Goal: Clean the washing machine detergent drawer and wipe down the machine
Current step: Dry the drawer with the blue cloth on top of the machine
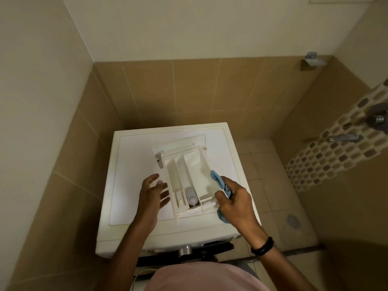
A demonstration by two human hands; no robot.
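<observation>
The white detergent drawer (189, 175) lies out of the machine, flat on the washing machine's white top (134, 164), with its compartments facing up. A grey-white siphon cap (192, 198) sits in its middle compartment near me. My left hand (153, 194) hovers just left of the drawer with fingers spread and nothing in it. At the drawer's right near corner, my right hand (233, 200) grips a blue cloth (219, 178), which sticks out above and below the fist.
The machine stands in a corner between tan tiled walls (189, 91). Its front panel and a metal knob (185, 249) show below the top's near edge. To the right are the tiled floor with a drain (292, 221) and wall taps (344, 138).
</observation>
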